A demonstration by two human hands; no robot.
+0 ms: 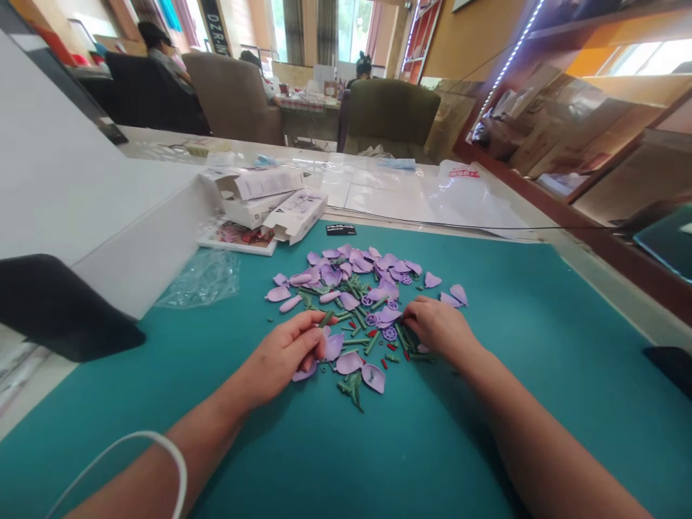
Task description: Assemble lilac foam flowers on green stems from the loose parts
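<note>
Lying loose on a teal mat (465,440): one heap of lilac petals (346,288), mixed with green stems (354,317), red pegs (383,364) and lilac discs (388,334). One leafy sprig (351,389) sits at the near edge of the heap.

Left hand (281,357): half curled, fingers drawn together at the heap's near-left edge, against a single petal (334,347), with a stem (326,318) showing just above the fingertips. Whether either piece is gripped cannot be told. A white cord (135,461) lies across the left forearm.

Right hand (440,330): partly open, fingers gently curved, tips down among the stems on the heap's right side. No clear hold on any piece.

Beyond the heap, on or near the mat: clear bag (200,277), black card (341,229), printed box (238,238), open white cartons (259,202).

Farther back: white bag (465,194) on the table, then armchairs (232,94) and a seated person (159,50).
</note>
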